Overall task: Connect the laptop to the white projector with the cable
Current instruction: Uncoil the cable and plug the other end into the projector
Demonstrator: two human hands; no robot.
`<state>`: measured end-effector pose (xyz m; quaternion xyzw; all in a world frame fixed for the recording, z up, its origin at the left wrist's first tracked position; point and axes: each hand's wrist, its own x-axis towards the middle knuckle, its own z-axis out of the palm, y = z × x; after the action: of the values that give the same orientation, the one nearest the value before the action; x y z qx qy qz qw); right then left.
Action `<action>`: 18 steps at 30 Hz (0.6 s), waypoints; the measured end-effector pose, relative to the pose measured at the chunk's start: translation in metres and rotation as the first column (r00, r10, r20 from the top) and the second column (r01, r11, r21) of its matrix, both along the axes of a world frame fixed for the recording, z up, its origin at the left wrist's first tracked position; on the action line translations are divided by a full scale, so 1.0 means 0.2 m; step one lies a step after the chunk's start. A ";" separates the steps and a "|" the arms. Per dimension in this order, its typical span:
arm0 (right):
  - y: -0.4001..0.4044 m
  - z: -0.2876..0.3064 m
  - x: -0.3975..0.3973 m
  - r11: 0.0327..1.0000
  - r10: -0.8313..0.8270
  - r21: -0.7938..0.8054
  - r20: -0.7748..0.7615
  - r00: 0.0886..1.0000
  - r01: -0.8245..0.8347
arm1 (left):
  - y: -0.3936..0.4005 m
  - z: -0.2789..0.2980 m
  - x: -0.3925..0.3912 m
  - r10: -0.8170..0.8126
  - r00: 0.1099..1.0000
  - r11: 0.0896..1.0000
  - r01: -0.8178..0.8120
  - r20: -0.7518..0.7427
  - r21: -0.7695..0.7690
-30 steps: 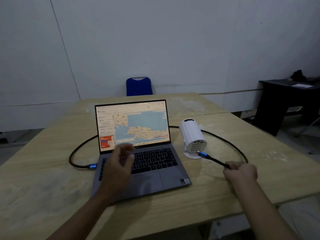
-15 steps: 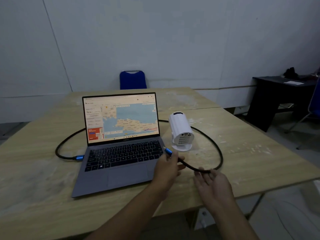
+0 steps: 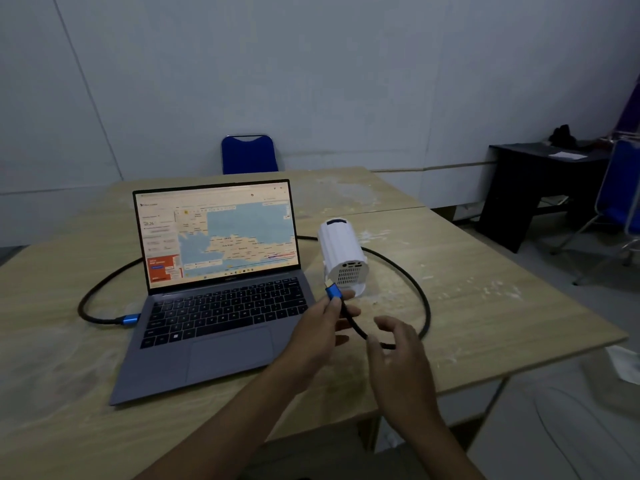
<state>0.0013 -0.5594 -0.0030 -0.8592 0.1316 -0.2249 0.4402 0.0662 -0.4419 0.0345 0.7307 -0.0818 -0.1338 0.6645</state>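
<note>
- While I watch through the head camera, the wooden table fills most of my view, with a blue chair behind it at twelve o'clock.
- The laptop sits open at about ten o'clock from my hands, its screen lit with a map.
- The white projector stands just to the laptop's three o'clock side, its vented, ported back turned toward me.
- The black cable loops behind both devices; one blue connector meets the laptop's left edge at nine o'clock.
- My left hand pinches the cable just behind the free blue plug, which points up toward twelve o'clock, just below the projector's back and not inserted.
- My right hand is open, fingers spread, at five o'clock from the plug, beside the cable's sagging stretch; I cannot tell whether it touches it.
</note>
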 end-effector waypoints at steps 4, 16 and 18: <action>0.03 -0.02 0.10 0.994 0.113 -0.007 -0.002 0.994 -0.113 | 0.00 0.00 0.05 -0.044 0.999 0.998 0.042 0.032 0.051; -0.03 -0.01 0.39 0.991 -0.055 -0.127 -0.089 0.995 0.044 | -0.10 0.11 0.35 0.147 0.982 0.975 -0.163 0.116 0.148; -0.05 -0.02 0.44 0.979 -0.139 -0.167 -0.114 0.984 0.119 | -0.13 0.13 0.48 0.254 0.960 0.947 -0.271 0.118 0.170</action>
<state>0.0884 -0.5685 -0.0061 -0.8937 0.1959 -0.2087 0.3455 0.1625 -0.4677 0.0607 0.7988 -0.0024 -0.0163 0.6013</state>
